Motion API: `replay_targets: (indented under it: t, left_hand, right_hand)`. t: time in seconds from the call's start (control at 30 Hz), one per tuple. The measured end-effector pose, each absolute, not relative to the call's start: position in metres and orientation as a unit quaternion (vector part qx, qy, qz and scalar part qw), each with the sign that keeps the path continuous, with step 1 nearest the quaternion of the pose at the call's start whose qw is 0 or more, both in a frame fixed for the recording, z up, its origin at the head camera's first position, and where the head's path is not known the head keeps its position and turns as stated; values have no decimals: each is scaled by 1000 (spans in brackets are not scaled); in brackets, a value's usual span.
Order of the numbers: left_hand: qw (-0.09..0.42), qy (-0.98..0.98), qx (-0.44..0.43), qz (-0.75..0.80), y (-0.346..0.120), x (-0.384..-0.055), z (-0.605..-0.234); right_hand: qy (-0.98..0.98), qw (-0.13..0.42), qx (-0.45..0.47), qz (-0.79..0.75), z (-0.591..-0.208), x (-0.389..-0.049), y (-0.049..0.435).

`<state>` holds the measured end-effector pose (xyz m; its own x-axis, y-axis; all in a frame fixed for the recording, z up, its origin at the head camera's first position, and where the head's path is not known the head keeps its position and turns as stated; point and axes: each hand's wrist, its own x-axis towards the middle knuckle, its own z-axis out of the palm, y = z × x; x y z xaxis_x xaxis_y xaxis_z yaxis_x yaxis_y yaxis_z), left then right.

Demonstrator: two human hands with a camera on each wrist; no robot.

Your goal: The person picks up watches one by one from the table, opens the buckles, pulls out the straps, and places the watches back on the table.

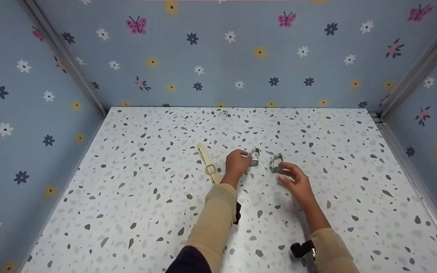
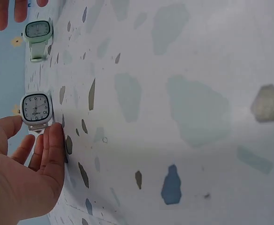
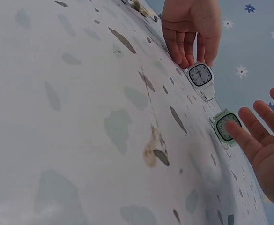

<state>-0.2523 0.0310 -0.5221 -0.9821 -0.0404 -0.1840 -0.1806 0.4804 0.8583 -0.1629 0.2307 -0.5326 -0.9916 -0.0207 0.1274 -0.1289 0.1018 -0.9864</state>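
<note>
Three watches and two hands are on or over one speckled tabletop (image 1: 146, 231). The person's left hand (image 1: 238, 163) pinches the white watch (image 2: 35, 107): the thumb is at one edge of its case and the fingers are bent in at the strap. This watch has one squarish, black-rimmed dial and stands with its strap looped behind, just past the left fingertips on the side toward the right hand.

The right hand (image 1: 297, 185) is loosely spread, its fingers apart and gripping nothing. The pale green watch (image 3: 227, 126) stands right at its fingertips, between them and the white watch. It also has one dark-rimmed dial and a looped strap. One finger overlaps that dial in the right wrist view; whether it touches cannot be told.

The third, a cream watch (image 1: 204, 154), lies stretched out flat near the left hand, on the side away from the right fingers, its near end beside the left wrist.

Two tan sleeves (image 1: 214, 218) cover the forearms behind the fingers. Beyond the fingertips rises a blue back wall (image 1: 218, 22) bearing three pink butterflies among many flowers.
</note>
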Motion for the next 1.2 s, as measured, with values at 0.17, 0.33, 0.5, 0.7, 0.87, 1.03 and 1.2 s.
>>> replay_targets:
  t: [0.17, 0.33, 0.5, 0.7, 0.87, 1.03, 1.2]
  left_hand:
    - [68, 852, -80, 513, 33, -250, -521]
    - [73, 851, -87, 512, 35, -249, -520]
    - [74, 861, -68, 498, 35, -248, -521]
    - [62, 870, -37, 488, 32, -246, -524]
    - [69, 866, -34, 494, 32, -245, -525]
    - [74, 859, -30, 506, 32, -243, -525]
    - [73, 847, -30, 526, 33, -242, -524]
  right_hand:
    - [-734, 42, 55, 676, -535, -164, 226]
    - [-726, 35, 51, 685, -535, -165, 224]
    - [-725, 26, 53, 686, -534, -166, 221]
    - [-736, 17, 60, 674, -521, -161, 217]
    - [-746, 5, 54, 663, -506, -154, 213]
    - [-748, 2, 57, 661, -506, -155, 212]
    - [-747, 3, 56, 662, -507, -158, 211]
